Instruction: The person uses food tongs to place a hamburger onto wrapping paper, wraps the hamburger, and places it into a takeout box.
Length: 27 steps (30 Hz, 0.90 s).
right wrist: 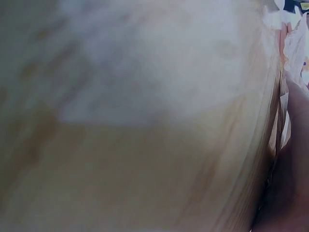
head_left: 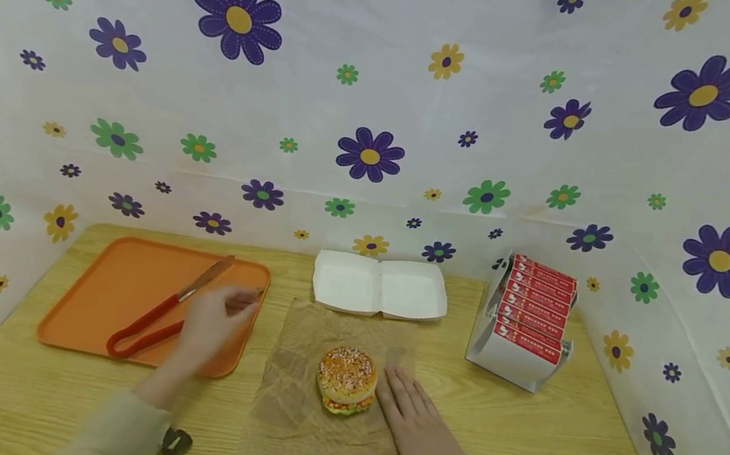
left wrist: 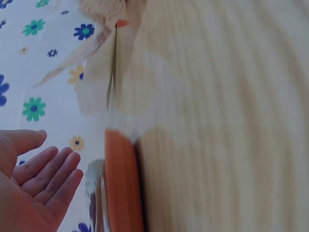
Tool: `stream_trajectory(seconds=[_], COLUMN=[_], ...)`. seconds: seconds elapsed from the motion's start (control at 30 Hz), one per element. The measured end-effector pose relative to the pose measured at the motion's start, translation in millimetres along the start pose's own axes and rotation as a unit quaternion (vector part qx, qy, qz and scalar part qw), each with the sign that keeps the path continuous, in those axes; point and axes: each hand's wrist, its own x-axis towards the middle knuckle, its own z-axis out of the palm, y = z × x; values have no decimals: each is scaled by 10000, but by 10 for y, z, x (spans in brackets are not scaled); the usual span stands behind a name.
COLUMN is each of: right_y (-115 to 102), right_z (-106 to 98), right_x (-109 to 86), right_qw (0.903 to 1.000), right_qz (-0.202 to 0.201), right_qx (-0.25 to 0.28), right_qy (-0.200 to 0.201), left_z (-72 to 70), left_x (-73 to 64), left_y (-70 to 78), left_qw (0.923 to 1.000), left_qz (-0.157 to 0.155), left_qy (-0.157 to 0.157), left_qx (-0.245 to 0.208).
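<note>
A sesame-seed burger (head_left: 346, 381) sits on a sheet of brown wrapping paper (head_left: 288, 424) at the front middle of the table. My right hand (head_left: 413, 433) rests with straight, spread fingers on the paper's right side, its fingertips beside the burger. In the right wrist view, only part of that hand (right wrist: 295, 140) shows at the edge. My left hand (head_left: 214, 327), slightly blurred, is over the right part of the orange tray (head_left: 102, 280). The left wrist view shows this hand (left wrist: 38, 183) holding nothing, fingers loosely extended. Red-handled tongs (head_left: 154, 317) lie on the tray, partly hidden by the left hand.
Behind the paper stands an opened white burger box (head_left: 349, 281). A white holder (head_left: 510, 356) with several red-and-white packets (head_left: 531, 316) is at the back right. Flower-patterned sheeting (head_left: 313, 106) encloses the back and sides. A small black object (head_left: 176, 444) shows by the left sleeve.
</note>
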Motion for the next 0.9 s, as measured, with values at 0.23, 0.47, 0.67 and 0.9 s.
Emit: stream_trajectory(seconds=[0.23, 0.47, 0.67, 0.9], right_y=[-6, 4, -3, -13], right_z=[-3, 9, 5, -11], right_x=[-2, -2, -2, -7], right_qw=[10000, 10000, 9999, 9998], right_qz=[-9, -26, -32, -54], right_qx=[24, -5, -31, -91], right_qy=[21, 68, 92, 150], left_z=[165, 272, 362, 409], left_x=[-39, -68, -83, -120], left_y=[129, 230, 290, 367], left_qw=[9999, 9997, 9992, 9990], left_qz=[5, 45, -36, -112], left_qy=[-106, -159, -289, -306], left_qx=[-133, -200, -286, -293])
